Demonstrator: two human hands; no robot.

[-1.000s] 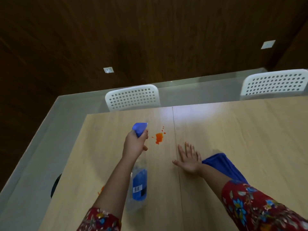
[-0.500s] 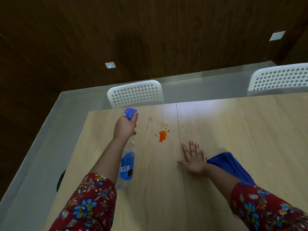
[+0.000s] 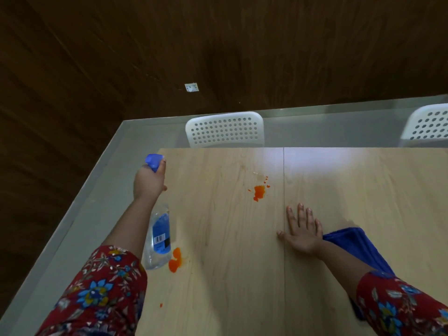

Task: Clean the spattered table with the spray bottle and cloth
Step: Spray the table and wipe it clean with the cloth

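Observation:
My left hand [image 3: 148,184] grips the neck of a clear spray bottle [image 3: 158,238] with a blue label and a blue trigger head, held above the table's left edge. An orange spatter [image 3: 259,192] lies on the light wooden table [image 3: 230,275] near its middle seam. A second orange spatter [image 3: 175,260] sits next to the bottle's base, with a tiny drop nearer me. My right hand [image 3: 301,232] lies flat on the table, palm down, fingers spread. A blue cloth [image 3: 356,248] lies under and behind my right forearm, partly hidden by it.
Two white perforated chairs stand at the table's far side, one chair [image 3: 225,129] at the centre and another chair [image 3: 426,126] at the right. Grey floor [image 3: 80,221] runs along the left. A dark wooden wall with a socket [image 3: 191,87] rises behind.
My left hand has carried the spray bottle leftward, away from the middle spatter toward the table's left edge. The near spatter by the bottle now shows. My right hand stays flat.

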